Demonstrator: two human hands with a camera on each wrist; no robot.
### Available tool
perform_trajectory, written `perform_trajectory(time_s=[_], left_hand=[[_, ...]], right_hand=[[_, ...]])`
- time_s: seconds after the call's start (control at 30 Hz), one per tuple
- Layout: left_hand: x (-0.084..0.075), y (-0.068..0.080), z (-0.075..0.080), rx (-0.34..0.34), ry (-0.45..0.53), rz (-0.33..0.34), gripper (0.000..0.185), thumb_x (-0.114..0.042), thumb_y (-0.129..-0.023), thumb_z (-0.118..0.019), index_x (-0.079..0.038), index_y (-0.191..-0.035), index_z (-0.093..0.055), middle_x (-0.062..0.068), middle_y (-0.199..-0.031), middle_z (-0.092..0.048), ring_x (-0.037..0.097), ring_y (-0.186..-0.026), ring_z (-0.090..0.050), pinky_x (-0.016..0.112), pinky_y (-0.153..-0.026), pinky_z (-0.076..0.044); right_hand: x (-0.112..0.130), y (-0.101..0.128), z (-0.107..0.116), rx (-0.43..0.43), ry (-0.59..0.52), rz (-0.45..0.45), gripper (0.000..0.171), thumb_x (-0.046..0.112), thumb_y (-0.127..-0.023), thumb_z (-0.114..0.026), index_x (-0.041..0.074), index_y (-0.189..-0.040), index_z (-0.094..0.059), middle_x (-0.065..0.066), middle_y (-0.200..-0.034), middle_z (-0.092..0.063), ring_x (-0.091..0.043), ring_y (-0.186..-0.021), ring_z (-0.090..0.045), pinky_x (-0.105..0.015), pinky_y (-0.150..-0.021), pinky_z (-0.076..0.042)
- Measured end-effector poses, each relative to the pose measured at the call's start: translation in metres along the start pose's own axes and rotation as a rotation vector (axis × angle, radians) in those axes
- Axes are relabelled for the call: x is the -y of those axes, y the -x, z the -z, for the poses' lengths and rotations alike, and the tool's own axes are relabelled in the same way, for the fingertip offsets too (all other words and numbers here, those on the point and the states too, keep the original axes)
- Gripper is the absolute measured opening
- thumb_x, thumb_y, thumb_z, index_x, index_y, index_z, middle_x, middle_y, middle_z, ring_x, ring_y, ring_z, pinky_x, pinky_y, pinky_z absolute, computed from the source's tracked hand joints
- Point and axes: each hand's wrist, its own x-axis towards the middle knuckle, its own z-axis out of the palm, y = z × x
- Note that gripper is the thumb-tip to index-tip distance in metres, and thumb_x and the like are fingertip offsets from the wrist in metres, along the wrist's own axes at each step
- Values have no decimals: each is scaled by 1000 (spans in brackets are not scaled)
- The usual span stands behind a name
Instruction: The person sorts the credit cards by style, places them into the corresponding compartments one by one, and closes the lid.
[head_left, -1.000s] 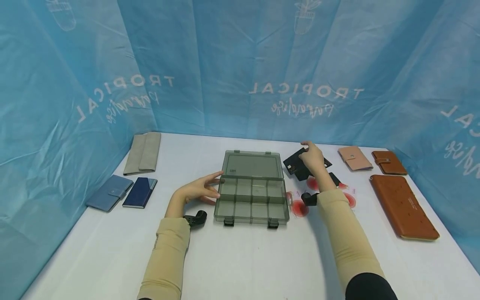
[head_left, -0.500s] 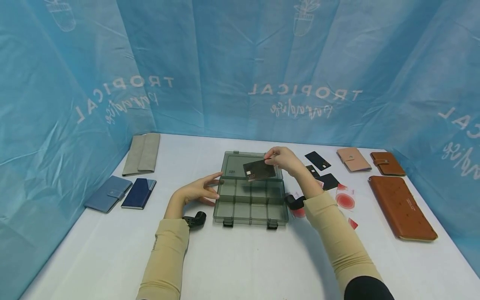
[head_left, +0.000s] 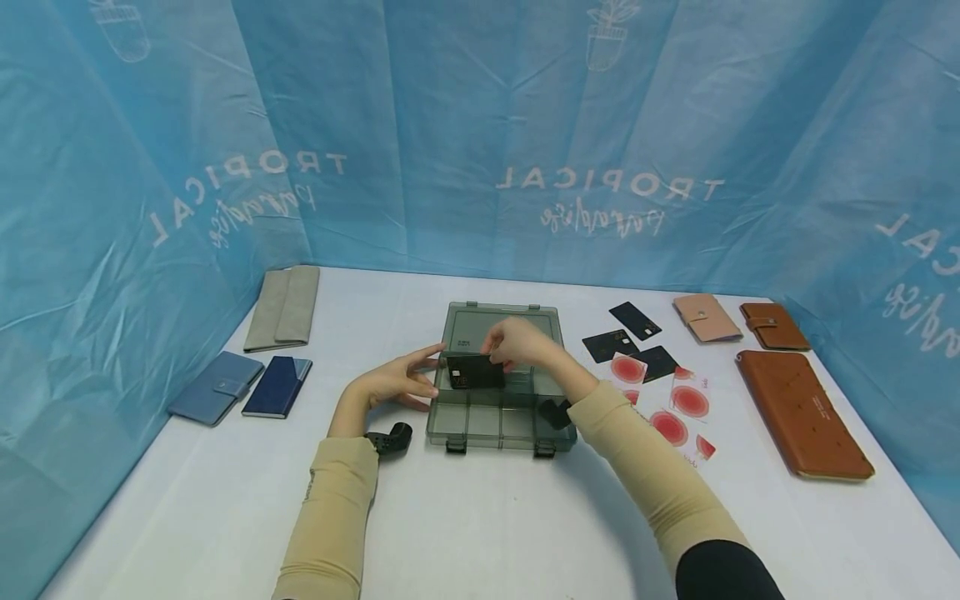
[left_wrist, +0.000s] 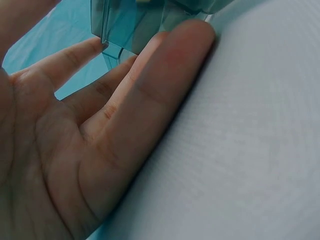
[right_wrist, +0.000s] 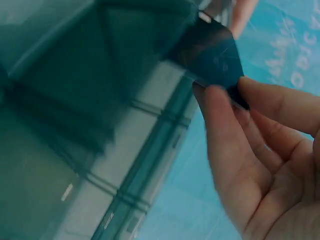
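Right now the right hand (head_left: 513, 343) pinches a black card (head_left: 475, 371) by its top edge, thumb on one side and fingers (right_wrist: 220, 120) on the other. The card stands up on its long edge over the box (head_left: 501, 392), above the far-left slots. From the wrist view, the card tips down toward the dark slots, but I cannot tell if it touches the bottom yet.

At 9 o'clock from the card, the left hand (head_left: 393, 385) rests flat with straight fingers (left_wrist: 165, 75). It grips nothing. Its fingertips touch the left wall of the box, and the side of the hand lies on the white table (head_left: 480, 517).

The box is see-through and grey, with its lid (head_left: 501, 329) open and lying flat toward 12 o'clock.

At 3 o'clock from the box lie three more black cards (head_left: 633, 340), near each other. Just below them, toward 4 o'clock, are white cards with red dots (head_left: 671, 408).

Farther out at 3 o'clock is a big brown wallet (head_left: 804, 417). Above it, near 2 o'clock, sit a small brown wallet (head_left: 776, 326) and a pink wallet (head_left: 707, 317).

Well off at 9 o'clock lie a dark blue wallet (head_left: 279, 387) and a light blue wallet (head_left: 216, 398), side by side. A grey wallet (head_left: 283, 308) lies at 10 o'clock.
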Motion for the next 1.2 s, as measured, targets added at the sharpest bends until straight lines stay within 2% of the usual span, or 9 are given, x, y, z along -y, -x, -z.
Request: perform_trajectory(time_s=[0.27, 0.37, 0.43, 0.57, 0.67, 0.77, 0.9, 1.03, 1.2], left_hand=[[-1, -1, 0, 8, 1, -3, 92, -9, -80, -72, -23, -150, -13, 19, -152, -8, 23, -98, -57, 46, -84, -52], [-2, -1, 0, 12, -7, -5, 93, -10, -80, -72, -23, -150, -13, 19, -152, -8, 24, -98, -57, 46, -84, -52], [-1, -1, 0, 10, -12, -4, 92, -9, -81, -72, -23, -150, -13, 19, -152, -8, 23, -98, -57, 46, -84, -52], [-1, 0, 1, 5, -12, -9, 91, -7, -82, -70, -22, -150, -12, 19, -152, -8, 23, -98, -57, 46, -84, -52], [-1, 1, 0, 3, -16, -10, 89, -6, -83, -68, -22, -150, -12, 19, -152, -9, 23, -98, -57, 46, -84, -52], [-1, 2, 0, 0, -25, -9, 89, -6, -83, -68, -22, -150, -12, 20, -151, -10, 22, -98, -57, 45, -84, -53], [1, 2, 0, -5, -27, -3, 88, -6, -83, -68, -22, -150, -13, 20, -151, -11, 23, -97, -58, 44, -83, -53], [1, 3, 0, -9, -32, 1, 88, -7, -83, -68, -22, -150, -13, 20, -151, -11, 22, -97, -58, 44, -83, -53], [-1, 3, -1, -10, -45, 1, 88, -5, -83, -67, -23, -150, -13, 19, -151, -11, 20, -95, -58, 43, -84, -53]], right_hand=[[6, -2, -16, -40, 336, 41, 12, 5, -88, -59, 11, -88, -70, -2, -89, -66, -11, -65, -54, -25, -58, -46], [10, 0, -19, 20, 392, -21, 21, 7, -92, -52, 10, -104, -69, -5, -96, -66, -12, -56, -47, -25, -52, -41], [12, 2, -21, 74, 422, -68, 27, 11, -93, -49, 11, -116, -64, -6, -102, -65, -14, -54, -50, -24, -49, -42], [12, 2, -24, 167, 425, -128, 36, 17, -95, -47, 11, -130, -53, -8, -113, -61, -21, -67, -62, -29, -53, -51], [10, 1, -25, 208, 395, -142, 38, 19, -96, -46, 11, -133, -50, -9, -120, -58, -24, -77, -62, -33, -59, -54], [6, 2, -22, 239, 347, -129, 40, 19, -96, -44, 13, -136, -48, -10, -126, -55, -24, -77, -61, -35, -61, -53], [0, 7, -10, 238, 241, -60, 39, 20, -97, -44, 10, -134, -50, -13, -115, -59, -29, -74, -59, -41, -64, -52], [-14, 16, 15, 126, 92, 9, 36, 20, -97, -44, 4, -127, -55, -16, -105, -61, -34, -87, -59, -47, -76, -50], [-48, 24, 44, -99, -68, -41, 38, 19, -97, -45, 3, -130, -50, -21, -109, -59, -38, -93, -56, -47, -76, -48]])
